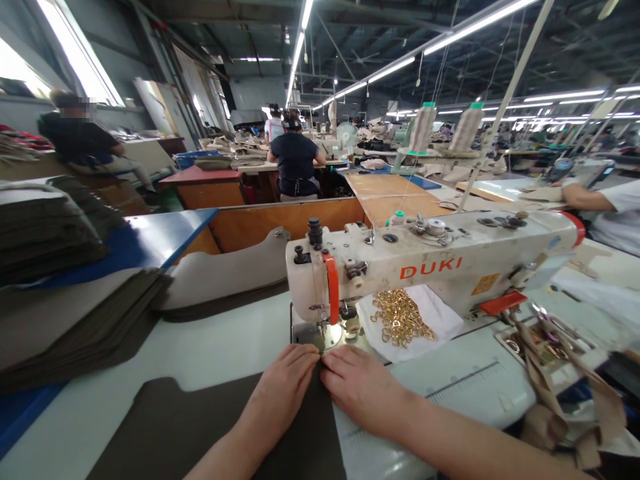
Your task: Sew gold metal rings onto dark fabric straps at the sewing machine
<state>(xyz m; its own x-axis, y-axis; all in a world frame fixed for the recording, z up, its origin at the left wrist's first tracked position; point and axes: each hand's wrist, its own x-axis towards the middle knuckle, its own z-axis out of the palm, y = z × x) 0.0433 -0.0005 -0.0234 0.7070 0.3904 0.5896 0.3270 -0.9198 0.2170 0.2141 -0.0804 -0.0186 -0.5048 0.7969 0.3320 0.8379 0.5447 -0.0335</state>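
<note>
My left hand (285, 380) and my right hand (363, 387) meet fingertip to fingertip just in front of the needle area of a white sewing machine (380, 263). Fingers of both are pressed together in a pinch; a tiny bit of something shows between the tips, too small to name. Beneath them lies a dark grey-brown fabric panel (215, 417), its upper corner near the presser foot. The machine's lamp lights the needle plate (332, 335). Behind the needle, gold D-shaped metal rings (400, 317) are heaped on a white cloth (443, 317).
Stacked fabric panels (75, 320) lie to the left, with another stack (225, 277) beside the machine head. At right, a tray (550, 340) holds scissors and small parts, with beige straps (547, 400) draped over it. A co-worker's arm (590, 198) reaches in at far right.
</note>
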